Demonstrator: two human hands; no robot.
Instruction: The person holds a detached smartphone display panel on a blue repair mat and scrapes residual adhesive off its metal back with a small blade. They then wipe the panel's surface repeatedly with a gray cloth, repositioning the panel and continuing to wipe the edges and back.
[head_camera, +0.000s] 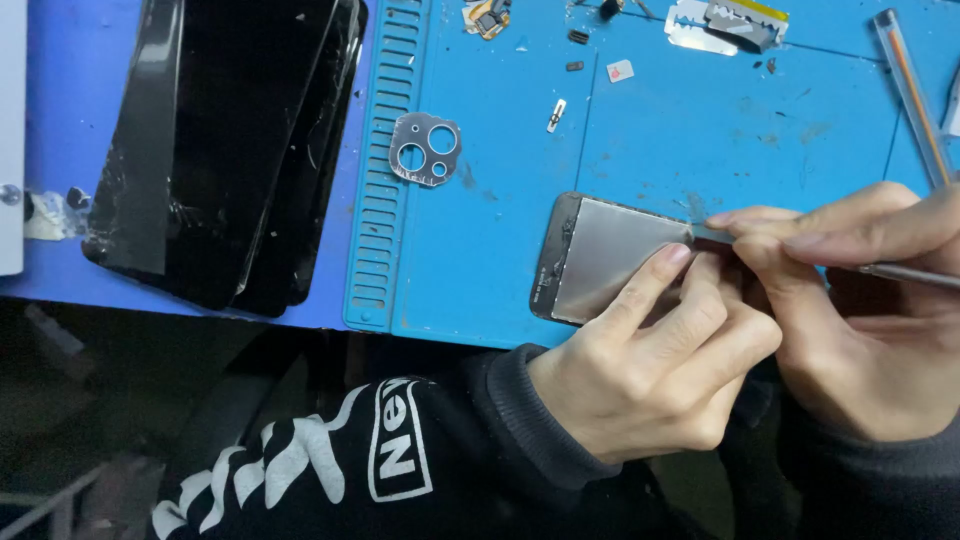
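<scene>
Right now the left hand (655, 365) is mostly curled up, with one finger stretched out and pressing on the phone part (605, 258). That part is a flat piece with a grey shiny face and a dark edge. It lies on the blue mat (500, 150) near the front edge of the worktop (70, 140). The right hand (860, 300) pinches a thin metal tool (900, 272) between its fingers, and the tip touches the part's right edge. Both wrists come in low from the bottom, in dark sleeves. A small plate with round holes (426, 148) sits well apart on the mat. Cracked black screens (230, 140) are stacked to the left.
</scene>
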